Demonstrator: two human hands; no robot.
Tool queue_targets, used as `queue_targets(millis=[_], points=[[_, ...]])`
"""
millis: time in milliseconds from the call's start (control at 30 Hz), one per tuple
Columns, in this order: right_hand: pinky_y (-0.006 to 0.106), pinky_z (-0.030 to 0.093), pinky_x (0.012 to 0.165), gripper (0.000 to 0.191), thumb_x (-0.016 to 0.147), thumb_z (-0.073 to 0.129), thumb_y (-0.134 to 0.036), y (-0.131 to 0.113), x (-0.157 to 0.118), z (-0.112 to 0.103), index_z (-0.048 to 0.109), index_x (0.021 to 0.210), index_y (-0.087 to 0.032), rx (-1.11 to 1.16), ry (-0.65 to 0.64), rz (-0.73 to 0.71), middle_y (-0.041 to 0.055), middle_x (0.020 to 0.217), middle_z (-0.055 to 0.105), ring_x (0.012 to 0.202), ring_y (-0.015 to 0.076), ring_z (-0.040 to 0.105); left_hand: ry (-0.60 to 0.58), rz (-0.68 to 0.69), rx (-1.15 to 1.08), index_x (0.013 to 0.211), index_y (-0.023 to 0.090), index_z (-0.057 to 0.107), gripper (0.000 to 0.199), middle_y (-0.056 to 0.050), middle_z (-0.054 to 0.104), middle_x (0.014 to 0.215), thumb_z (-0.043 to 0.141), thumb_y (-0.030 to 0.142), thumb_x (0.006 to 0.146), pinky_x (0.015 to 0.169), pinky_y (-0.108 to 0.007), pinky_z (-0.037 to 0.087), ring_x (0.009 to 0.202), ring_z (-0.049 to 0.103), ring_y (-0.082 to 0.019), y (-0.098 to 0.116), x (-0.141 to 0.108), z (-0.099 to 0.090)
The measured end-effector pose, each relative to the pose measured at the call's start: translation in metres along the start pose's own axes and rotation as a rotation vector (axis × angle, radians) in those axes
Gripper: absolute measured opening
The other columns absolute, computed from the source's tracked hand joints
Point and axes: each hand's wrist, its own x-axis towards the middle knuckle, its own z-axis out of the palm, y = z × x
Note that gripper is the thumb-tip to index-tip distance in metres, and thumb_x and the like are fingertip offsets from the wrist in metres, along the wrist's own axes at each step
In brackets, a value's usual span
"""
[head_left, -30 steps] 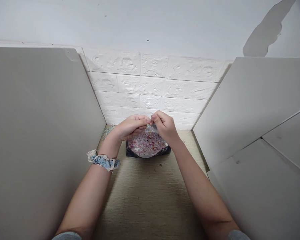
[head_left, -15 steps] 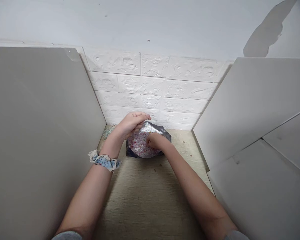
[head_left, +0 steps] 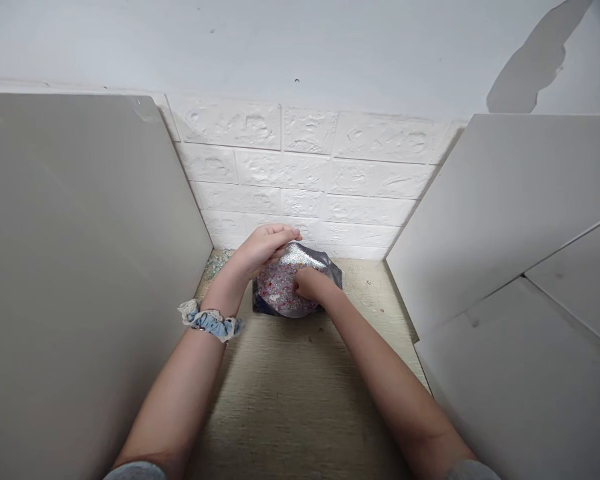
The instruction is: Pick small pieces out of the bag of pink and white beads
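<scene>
Bag open, plenty of beads inside; right hand in them, fingers curled, grasp unclear; left hand above bag's left side, pinch contents can't tell; bag on table near wall, mouth up, long axis left-right; finished share can't tell.

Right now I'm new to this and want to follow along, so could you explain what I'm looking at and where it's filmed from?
There is no machine here: these are a person's own bare hands, seen by a camera worn on the head, looking forward and down. On the table sits an open bag with a silvery lining, full of small, mostly pink and clear beads. The right hand reaches in among them; the left hand is by the bag's left side. Whether either holds anything is too small to tell. Pale greenish bits lie in the far left corner.
</scene>
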Motion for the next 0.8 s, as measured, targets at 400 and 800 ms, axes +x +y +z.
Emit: queue_targets(millis=[400,800], points=[[0.024,0.042,0.063,0.015,0.076,0.057,-0.030,0.030,-0.003,-0.028,0.058,0.080,-0.016,1.090,0.351,-0.177,-0.0014,0.073,0.057,0.063,0.0096,0.050,0.087,-0.022,0.183,0.061,0.015,0.053,0.024,0.008,0.027,0.040,0.055,0.036,0.073,0.041,-0.021,0.012,0.038,0.019,-0.004,-0.004,0.005,-0.001],[0.026,0.052,0.071,0.040,0.053,0.079,-0.043,0.023,-0.004,-0.033,0.061,0.076,-0.016,1.768,0.390,-0.193,-0.0002,0.073,0.061,0.071,0.0104,0.057,0.019,0.010,0.287,0.063,0.012,0.060,0.027,0.007,0.031,0.043,0.058,0.039,0.068,0.043,-0.021,0.013,0.042,0.022,-0.004,-0.001,0.003,0.001]])
